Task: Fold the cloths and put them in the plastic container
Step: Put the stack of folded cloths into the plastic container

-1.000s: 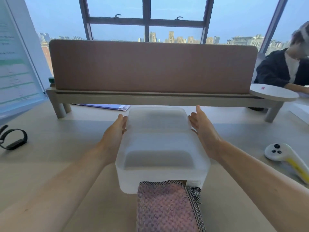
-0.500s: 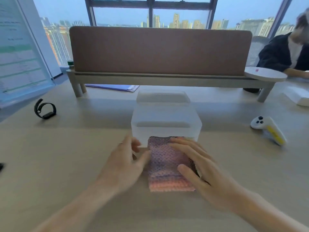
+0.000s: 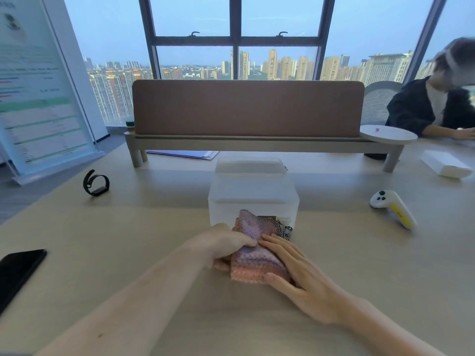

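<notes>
A folded pink and lilac bubble-textured cloth (image 3: 253, 263) lies on the desk just in front of the frosted plastic container (image 3: 253, 201). A black-and-white checked cloth (image 3: 284, 230) peeks out beneath it at the far right. My left hand (image 3: 226, 246) grips the cloth stack's left edge, fingers curled over the top. My right hand (image 3: 295, 271) lies flat on the stack's right side, thumb at the near edge. The far end of the pink cloth is lifted and bunched against the container's front wall. The container's lid (image 3: 250, 165) rests behind it.
A black phone (image 3: 18, 271) lies at the left desk edge and a black wristband (image 3: 96, 183) further back. A white and yellow controller (image 3: 393, 206) sits at the right, a white box (image 3: 446, 164) beyond it. A desk divider (image 3: 246, 111) spans the back; another person (image 3: 437, 104) sits far right.
My hands left the container's sides and came down onto the cloth stack. The left hand has closed on its left edge, and the cloth's far end has lifted and bunched.
</notes>
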Demonstrator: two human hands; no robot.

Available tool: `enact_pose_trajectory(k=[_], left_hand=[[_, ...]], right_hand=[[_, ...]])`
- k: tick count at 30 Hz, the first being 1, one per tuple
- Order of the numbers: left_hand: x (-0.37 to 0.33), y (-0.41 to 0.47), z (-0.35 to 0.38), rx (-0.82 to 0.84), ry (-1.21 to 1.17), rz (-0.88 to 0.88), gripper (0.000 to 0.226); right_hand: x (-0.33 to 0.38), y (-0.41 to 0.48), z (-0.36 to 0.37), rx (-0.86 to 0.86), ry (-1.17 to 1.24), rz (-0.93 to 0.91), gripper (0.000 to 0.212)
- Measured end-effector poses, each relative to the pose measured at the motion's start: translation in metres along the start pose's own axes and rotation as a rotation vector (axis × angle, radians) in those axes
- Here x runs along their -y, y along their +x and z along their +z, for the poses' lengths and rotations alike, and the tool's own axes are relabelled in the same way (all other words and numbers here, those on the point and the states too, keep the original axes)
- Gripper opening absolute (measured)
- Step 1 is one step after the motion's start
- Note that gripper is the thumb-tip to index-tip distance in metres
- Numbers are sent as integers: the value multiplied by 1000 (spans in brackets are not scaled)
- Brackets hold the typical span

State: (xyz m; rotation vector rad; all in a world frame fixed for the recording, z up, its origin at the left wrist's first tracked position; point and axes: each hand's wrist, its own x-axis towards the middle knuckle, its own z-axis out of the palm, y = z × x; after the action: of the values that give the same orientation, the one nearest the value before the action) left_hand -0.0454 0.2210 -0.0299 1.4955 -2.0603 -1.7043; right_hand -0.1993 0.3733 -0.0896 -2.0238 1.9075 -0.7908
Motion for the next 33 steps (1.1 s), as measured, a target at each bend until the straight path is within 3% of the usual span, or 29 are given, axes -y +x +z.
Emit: enact_pose_trajectory(k=[2, 5, 11, 14, 18, 20, 22, 24, 28, 30, 33], left_hand=[[-3, -1, 3, 55, -112, -11, 31], [-2, -1, 9, 123, -312, -9, 47], [0, 5, 18, -50, -377, 29, 57], [-13, -3, 14, -91, -320, 61, 61], [-42, -20, -2, -73, -295, 163, 34], [-64, -32, -15, -21, -345, 216, 30], [-87, -43, -27, 52, -392, 271, 25], [-108, -48, -37, 130, -429, 326, 16], [-129, -32, -54, 194, -487, 382, 15], [-128, -15, -61, 178, -511, 357, 17], [-119, 11, -71, 162, -495, 321, 16]], right_hand=[[-2, 0, -2, -9, 45, 6, 63], [-5, -2, -3, -13, 94, 21, 65], [-6, -2, -3, -13, 107, 25, 71], [-3, -7, -6, -31, 227, 56, 59], [15, -10, -18, -342, 747, 175, 47], [26, 2, -33, -508, 1156, 322, 58], [34, 18, -55, -485, 1479, 468, 70], [41, 35, -82, -300, 1641, 480, 74], [51, 74, -125, -215, 1637, 400, 80], [51, 97, -138, -214, 1535, 423, 68], [42, 131, -145, -211, 1195, 514, 45]])
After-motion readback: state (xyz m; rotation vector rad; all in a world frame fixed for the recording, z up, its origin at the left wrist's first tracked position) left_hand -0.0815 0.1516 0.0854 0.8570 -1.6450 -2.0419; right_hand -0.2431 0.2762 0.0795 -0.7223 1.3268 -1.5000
